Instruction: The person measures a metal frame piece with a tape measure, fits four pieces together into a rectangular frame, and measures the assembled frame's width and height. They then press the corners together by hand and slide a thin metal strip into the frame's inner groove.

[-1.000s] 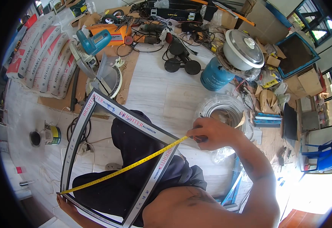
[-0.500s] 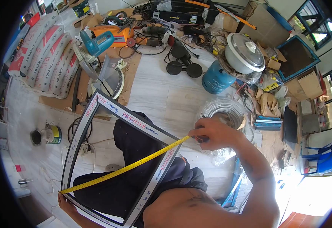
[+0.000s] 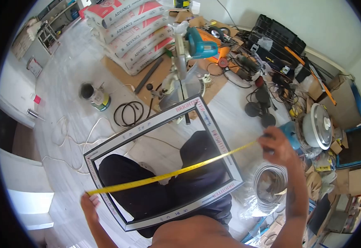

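A rectangular aluminum frame (image 3: 141, 130) is held up by what appear to be the legs in dark trousers (image 3: 139, 202), its long axis run from eight to two o'clock as seen in the head view. Over it a yellow tape (image 3: 159, 177) is stretched on a flatter slant, both short sides being crossed and both ends carried past the outer edges.

The tape's end is pinched in the fingers of the left hand (image 3: 90, 206), just outside the frame, which lies toward two o'clock from them. At the other end the tape is gripped in the curled fingers of the right hand (image 3: 279, 149); from these the frame lies between eight and nine o'clock, across a wider gap. The left hand is thus judged the nearer.

Beyond the frame, a wire coil (image 3: 267, 206) is seen near three o'clock, a lidded pot (image 3: 323, 126) between two and three, a saw (image 3: 201, 46) past twelve, stacked bags (image 3: 122, 37) past eleven, and a can (image 3: 100, 99) past ten.
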A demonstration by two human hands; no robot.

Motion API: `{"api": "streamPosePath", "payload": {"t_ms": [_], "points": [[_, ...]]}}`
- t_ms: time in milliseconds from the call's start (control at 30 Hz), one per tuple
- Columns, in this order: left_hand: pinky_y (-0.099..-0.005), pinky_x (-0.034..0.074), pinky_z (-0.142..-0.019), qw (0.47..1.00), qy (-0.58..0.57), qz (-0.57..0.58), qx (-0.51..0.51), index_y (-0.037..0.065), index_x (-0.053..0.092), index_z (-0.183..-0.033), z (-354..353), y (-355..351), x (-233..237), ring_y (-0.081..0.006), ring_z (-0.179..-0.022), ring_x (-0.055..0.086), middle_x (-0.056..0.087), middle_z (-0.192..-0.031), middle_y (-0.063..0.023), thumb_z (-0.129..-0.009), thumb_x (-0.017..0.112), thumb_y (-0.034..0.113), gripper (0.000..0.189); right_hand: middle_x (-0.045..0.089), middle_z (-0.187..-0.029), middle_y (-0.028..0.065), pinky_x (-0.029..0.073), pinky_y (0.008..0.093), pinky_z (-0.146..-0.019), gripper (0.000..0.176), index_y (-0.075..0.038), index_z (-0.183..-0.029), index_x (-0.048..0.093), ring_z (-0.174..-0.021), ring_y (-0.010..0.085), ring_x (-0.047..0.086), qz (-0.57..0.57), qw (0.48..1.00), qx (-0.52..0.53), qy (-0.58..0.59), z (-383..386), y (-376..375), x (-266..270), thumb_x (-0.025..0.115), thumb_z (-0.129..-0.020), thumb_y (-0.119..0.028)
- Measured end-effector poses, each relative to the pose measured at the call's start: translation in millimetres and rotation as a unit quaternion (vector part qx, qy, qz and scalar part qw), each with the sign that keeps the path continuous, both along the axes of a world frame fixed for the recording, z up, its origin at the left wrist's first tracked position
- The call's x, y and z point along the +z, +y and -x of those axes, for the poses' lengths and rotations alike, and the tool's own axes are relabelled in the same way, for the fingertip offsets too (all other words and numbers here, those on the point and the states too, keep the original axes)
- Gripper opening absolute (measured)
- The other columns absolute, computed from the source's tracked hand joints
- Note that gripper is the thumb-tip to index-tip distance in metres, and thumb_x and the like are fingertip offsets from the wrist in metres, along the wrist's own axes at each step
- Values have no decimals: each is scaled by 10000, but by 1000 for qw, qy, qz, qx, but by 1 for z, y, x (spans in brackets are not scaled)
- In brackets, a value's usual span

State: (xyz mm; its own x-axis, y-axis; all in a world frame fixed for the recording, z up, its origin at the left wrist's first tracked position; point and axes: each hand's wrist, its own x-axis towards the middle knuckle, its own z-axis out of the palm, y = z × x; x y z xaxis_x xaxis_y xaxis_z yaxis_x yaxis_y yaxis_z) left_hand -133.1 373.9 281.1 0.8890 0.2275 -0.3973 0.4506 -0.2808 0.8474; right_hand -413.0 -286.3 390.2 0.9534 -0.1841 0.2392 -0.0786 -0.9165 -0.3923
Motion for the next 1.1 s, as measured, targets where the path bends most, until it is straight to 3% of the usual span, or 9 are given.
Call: {"api": "streamPosePath", "payload": {"t_ms": [200, 267, 400, 433, 467, 533, 800, 867, 1100], "points": [[-326, 480, -715, 990, 102, -15, 97, 130, 558, -1087, 170, -8, 7, -127, -871, 566, 580, -930, 3, -982, 453, 424, 330, 564, -1089, 142, 509, 401, -848, 482, -110, -1016, 701, -1043, 355, 566, 115, 984, 127, -55, -114, -43, 15, 687, -557, 39], [-400, 536, -867, 975, 166, 7, 150, -75, 512, -1257, 188, -34, 17, -284, -1028, 596, 594, -1154, -181, -994, 494, 261, 428, 565, -1075, 124, 512, 392, -845, 470, -116, -984, 713, -1073, 328, 555, 101, 979, 162, -77, -156, -43, 17, 676, -546, 50], [-377, 568, -806, 956, 182, 105, 205, -81, 513, -1242, 204, -51, 17, -289, -1027, 614, 557, -1216, -228, -1011, 451, 202, 370, 567, -1058, 124, 516, 379, -832, 459, -118, -967, 725, -1063, 310, 566, 119, 963, 215, -113, -224, -38, 18, 675, -543, 52], [-364, 568, -810, 961, 175, 94, 192, -38, 548, -1238, 207, -49, 13, -263, -984, 636, 611, -1148, -202, -982, 499, 156, 324, 569, -1061, 124, 520, 375, -819, 459, -119, -966, 729, -1050, 307, 572, 115, 961, 224, -112, -237, -39, 16, 676, -542, 50], [-327, 555, -761, 979, 115, -160, -55, 3, 618, -1179, 218, -32, 0, -217, -864, 649, 673, -980, -142, -934, 546, 112, 277, 571, -1063, 125, 524, 371, -807, 460, -121, -965, 733, -1037, 305, 579, 110, 960, 232, -111, -248, -40, 13, 677, -542, 49], [-317, 525, -693, 993, 85, -11, 77, 23, 672, -1078, 221, -27, -17, -196, -766, 631, 681, -833, -90, -904, 572, 115, 221, 570, -1086, 134, 531, 367, -786, 466, -123, -971, 737, -1002, 310, 592, 99, 960, 241, -101, -264, -42, 2, 686, -540, 47], [-319, 486, -596, 978, 33, -195, 67, 36, 679, -988, 217, -43, -23, -180, -690, 587, 652, -787, -68, -962, 555, 348, 336, 551, -1160, 114, 524, 376, -863, 497, -136, -1002, 738, -1056, 312, 585, 80, 967, 238, -55, -284, -42, -20, 693, -542, 48], [-288, 472, -564, 977, 85, -167, 103, 41, 675, -997, 216, -41, -20, -161, -694, 574, 637, -793, -50, -976, 544, 375, 359, 548, -1052, 128, 523, 383, -797, 494, -139, -977, 736, -979, 322, 592, -36, 978, 204, -26, -286, -36, -17, 694, -528, 63], [-216, 430, -535, 963, 177, -26, 201, 34, 657, -1085, 202, -51, -12, -154, -689, 551, 631, -844, -81, -958, 580, 402, 397, 561, -1071, 110, 523, 406, -854, 522, -163, -984, 739, -1033, 324, 583, 44, 970, 223, -84, -292, -44, -10, 691, -518, 67]]}}
